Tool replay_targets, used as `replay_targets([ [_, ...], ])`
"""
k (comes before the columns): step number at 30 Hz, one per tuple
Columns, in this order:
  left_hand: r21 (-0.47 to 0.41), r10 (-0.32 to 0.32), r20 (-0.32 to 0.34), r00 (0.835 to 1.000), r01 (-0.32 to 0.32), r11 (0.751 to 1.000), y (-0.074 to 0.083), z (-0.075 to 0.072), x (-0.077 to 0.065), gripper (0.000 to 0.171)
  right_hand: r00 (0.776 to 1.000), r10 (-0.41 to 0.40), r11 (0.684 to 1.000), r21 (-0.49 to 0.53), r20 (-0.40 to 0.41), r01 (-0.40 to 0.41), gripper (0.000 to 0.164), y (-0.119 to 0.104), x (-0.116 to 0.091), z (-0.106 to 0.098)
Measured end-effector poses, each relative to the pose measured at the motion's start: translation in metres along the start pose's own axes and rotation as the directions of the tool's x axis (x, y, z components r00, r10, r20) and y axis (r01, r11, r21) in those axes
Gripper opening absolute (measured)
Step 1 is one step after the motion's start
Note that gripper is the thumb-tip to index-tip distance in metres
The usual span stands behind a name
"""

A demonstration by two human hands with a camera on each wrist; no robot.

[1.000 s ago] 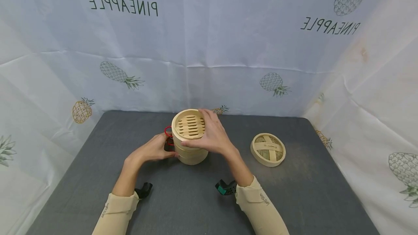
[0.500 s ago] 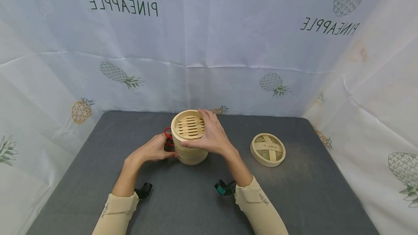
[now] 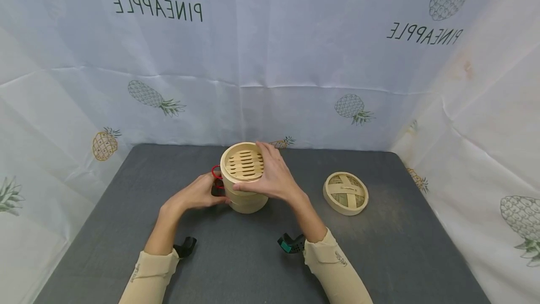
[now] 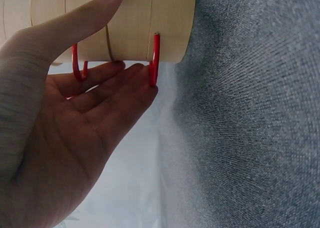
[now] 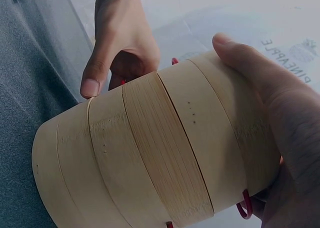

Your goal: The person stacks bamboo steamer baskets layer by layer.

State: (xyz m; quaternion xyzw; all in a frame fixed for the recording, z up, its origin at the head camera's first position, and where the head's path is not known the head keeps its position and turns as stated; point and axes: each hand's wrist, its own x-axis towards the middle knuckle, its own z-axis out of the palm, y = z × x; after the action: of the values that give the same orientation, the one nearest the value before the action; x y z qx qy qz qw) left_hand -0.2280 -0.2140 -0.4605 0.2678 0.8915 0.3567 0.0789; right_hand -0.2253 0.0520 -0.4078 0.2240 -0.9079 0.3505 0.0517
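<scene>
Two bamboo steamer baskets stand stacked on the dark table. The upper basket (image 3: 244, 164) shows its slatted floor in the head view, with nothing lying on it. Below it, the lower basket (image 3: 248, 205) is partly covered by the hands. My right hand (image 3: 273, 175) grips the upper basket from the right, thumb across the front and fingers round the far side. At the left, my left hand (image 3: 196, 194) holds the lower basket, its thumb (image 4: 80, 25) on the wall and fingers behind. Red loop handles (image 4: 155, 60) stick out between that thumb and those fingers.
A round bamboo lid (image 3: 346, 193) with a woven top lies to the right of the stack on the grey-black table (image 3: 236, 262). White cloth (image 3: 261, 50) with pineapple prints hangs behind and at both sides.
</scene>
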Motion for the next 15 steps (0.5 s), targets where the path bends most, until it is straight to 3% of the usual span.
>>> replay_targets([
  [15, -0.002, -0.006, 0.002, 1.0, 0.006, 1.0, -0.0007, 0.0007, 0.0002, 0.067, 1.0, 0.022, 1.0, 0.008, 0.012, -0.022, 0.129, -0.0007, -0.005, 0.0003],
])
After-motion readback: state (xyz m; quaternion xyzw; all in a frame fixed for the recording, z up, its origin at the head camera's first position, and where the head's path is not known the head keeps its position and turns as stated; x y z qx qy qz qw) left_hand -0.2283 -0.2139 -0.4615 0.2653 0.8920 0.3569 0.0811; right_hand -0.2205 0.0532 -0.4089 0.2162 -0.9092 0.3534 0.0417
